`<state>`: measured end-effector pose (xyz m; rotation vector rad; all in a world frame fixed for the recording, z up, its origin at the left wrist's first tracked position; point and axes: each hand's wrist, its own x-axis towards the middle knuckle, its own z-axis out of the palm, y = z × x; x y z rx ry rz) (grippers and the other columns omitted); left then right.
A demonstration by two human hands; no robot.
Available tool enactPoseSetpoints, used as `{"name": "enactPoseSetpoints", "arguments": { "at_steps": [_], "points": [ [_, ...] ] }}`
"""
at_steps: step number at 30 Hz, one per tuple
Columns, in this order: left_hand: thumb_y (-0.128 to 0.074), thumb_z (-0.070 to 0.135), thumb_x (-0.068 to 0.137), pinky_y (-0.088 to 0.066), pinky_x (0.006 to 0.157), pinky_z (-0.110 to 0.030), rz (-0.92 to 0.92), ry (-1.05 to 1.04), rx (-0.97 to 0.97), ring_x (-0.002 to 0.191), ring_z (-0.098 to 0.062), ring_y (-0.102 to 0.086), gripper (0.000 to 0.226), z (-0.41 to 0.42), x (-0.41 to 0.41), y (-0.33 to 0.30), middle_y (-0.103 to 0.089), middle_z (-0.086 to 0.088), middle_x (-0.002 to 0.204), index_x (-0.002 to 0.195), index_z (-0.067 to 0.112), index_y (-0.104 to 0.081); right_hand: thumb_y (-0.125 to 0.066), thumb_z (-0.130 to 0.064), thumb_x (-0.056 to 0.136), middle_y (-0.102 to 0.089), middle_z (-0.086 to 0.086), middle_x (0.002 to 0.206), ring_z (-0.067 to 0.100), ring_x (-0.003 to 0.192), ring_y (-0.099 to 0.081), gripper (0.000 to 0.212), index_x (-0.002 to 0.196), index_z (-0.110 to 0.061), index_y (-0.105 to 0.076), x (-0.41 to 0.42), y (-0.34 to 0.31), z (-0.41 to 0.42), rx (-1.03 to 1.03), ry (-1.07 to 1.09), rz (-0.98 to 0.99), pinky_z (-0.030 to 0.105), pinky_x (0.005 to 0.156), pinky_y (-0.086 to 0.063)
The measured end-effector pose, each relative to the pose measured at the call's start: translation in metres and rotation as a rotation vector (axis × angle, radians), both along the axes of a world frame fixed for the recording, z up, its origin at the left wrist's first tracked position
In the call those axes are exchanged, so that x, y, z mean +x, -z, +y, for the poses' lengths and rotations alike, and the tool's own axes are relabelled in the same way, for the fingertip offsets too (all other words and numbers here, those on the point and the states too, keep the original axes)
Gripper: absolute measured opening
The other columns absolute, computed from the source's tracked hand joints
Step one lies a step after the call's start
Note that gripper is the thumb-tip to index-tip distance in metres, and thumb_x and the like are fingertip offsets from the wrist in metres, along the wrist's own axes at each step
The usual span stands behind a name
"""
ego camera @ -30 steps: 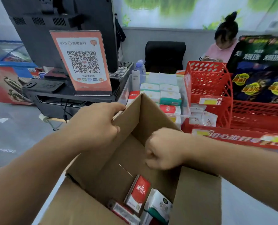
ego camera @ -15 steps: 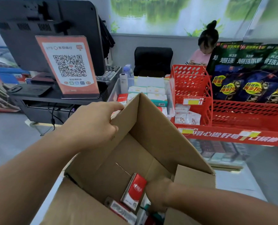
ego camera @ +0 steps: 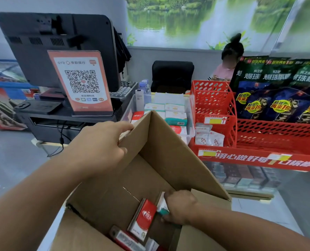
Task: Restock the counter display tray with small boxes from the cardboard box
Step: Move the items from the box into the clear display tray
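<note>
An open cardboard box stands in front of me on the counter. My left hand grips its upper left flap. My right hand is down inside the box, closed on a small white and teal box. Beside it leans a red and white small box, with more small boxes lying at the bottom. Behind the cardboard box sits the clear display tray, holding white, teal and red small boxes.
A red plastic rack with dark snack bags stands to the right. A QR code sign and a black monitor are at the left. A person sits behind the counter beside a black chair.
My right hand went from the box's rim down into the box and closed on a white and teal small box. My left hand has stayed on the flap.
</note>
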<state>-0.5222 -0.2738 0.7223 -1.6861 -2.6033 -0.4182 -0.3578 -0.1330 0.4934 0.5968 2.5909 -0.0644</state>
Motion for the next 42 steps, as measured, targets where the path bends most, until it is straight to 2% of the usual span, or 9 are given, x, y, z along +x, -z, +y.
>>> {"name": "enactPoseSetpoints", "arguments": {
  "at_steps": [5,9,14,19,22,25,32,37,42],
  "points": [
    [-0.062,0.03,0.084,-0.041,0.071,-0.029,-0.016,-0.002,-0.023,0.082,-0.01,-0.051,0.056,-0.01,-0.009,0.001,-0.055,0.015,0.092,0.133,0.052,-0.044,-0.066,-0.048,0.085,-0.05,0.017,0.132,0.038,0.106,-0.061,0.068,0.139,-0.012,-0.042,-0.004,-0.003,-0.013,-0.069,0.035,0.083,0.045,0.085,-0.051],
    [-0.063,0.028,0.082,-0.042,0.068,-0.029,-0.028,0.006,-0.027,0.081,-0.009,-0.053,0.054,-0.019,-0.029,-0.01,-0.056,0.018,0.087,0.127,0.053,-0.048,-0.067,-0.051,0.084,-0.042,0.011,0.143,0.031,0.116,-0.054,0.078,0.144,-0.015,-0.033,-0.021,-0.068,-0.025,-0.26,0.001,0.169,0.04,0.09,-0.049],
    [-0.065,0.024,0.079,-0.043,0.063,-0.026,-0.061,-0.01,-0.04,0.076,-0.003,-0.057,0.054,-0.025,-0.056,-0.023,-0.057,0.022,0.079,0.123,0.054,-0.051,-0.073,-0.043,0.084,-0.055,-0.006,0.121,0.014,0.099,-0.062,0.049,0.121,-0.032,-0.042,-0.033,-0.162,-0.028,-0.455,-0.041,0.287,0.03,0.076,-0.058],
    [-0.066,0.027,0.08,-0.045,0.066,-0.028,-0.094,-0.012,-0.053,0.079,-0.002,-0.059,0.056,-0.027,-0.074,-0.027,-0.059,0.021,0.082,0.125,0.055,-0.05,-0.069,-0.031,0.09,-0.052,-0.015,0.104,0.009,0.089,-0.064,0.036,0.111,-0.033,-0.04,-0.044,-0.222,-0.013,-0.529,-0.015,0.602,0.022,0.067,-0.055],
    [-0.067,0.029,0.081,-0.047,0.067,-0.028,-0.107,-0.019,-0.064,0.078,0.0,-0.058,0.052,-0.027,-0.08,-0.027,-0.06,0.021,0.083,0.123,0.055,-0.051,-0.067,-0.024,0.092,-0.053,-0.012,0.109,0.011,0.098,-0.062,0.031,0.111,-0.028,-0.043,-0.057,-0.243,0.015,-0.508,0.068,0.826,0.021,0.069,-0.058],
    [-0.068,0.029,0.082,-0.05,0.07,-0.028,-0.145,-0.027,-0.061,0.076,0.001,-0.06,0.051,-0.028,-0.084,-0.027,-0.063,0.021,0.083,0.12,0.058,-0.05,-0.069,-0.027,0.09,-0.056,-0.007,0.114,0.01,0.101,-0.06,0.033,0.111,-0.029,-0.043,-0.082,-0.248,0.06,-0.329,0.138,0.98,0.016,0.067,-0.052],
    [-0.068,0.03,0.082,-0.049,0.079,-0.031,-0.135,-0.066,-0.041,0.084,0.0,-0.057,0.058,-0.026,-0.08,-0.025,-0.058,0.027,0.084,0.123,0.063,-0.045,-0.07,-0.033,0.088,-0.056,0.002,0.117,0.019,0.092,-0.061,0.045,0.123,-0.029,-0.042,-0.134,-0.198,0.178,-0.072,0.326,0.748,0.021,0.059,-0.049],
    [-0.07,0.032,0.08,-0.051,0.079,-0.032,-0.167,-0.108,-0.027,0.08,0.003,-0.056,0.062,-0.023,-0.08,-0.019,-0.056,0.027,0.084,0.125,0.065,-0.042,-0.071,-0.034,0.085,-0.061,0.009,0.122,0.025,0.095,-0.06,0.049,0.124,-0.026,-0.042,-0.149,-0.156,0.219,-0.013,0.316,0.521,0.042,0.083,-0.052],
    [-0.072,0.032,0.079,-0.052,0.079,-0.032,-0.177,-0.142,0.0,0.076,0.004,-0.057,0.069,-0.019,-0.076,-0.016,-0.058,0.028,0.086,0.124,0.071,-0.037,-0.07,-0.027,0.087,-0.06,0.009,0.122,0.025,0.094,-0.058,0.049,0.127,-0.021,-0.044,-0.161,-0.136,0.235,0.027,0.302,0.443,0.042,0.084,-0.051]
  ]
}}
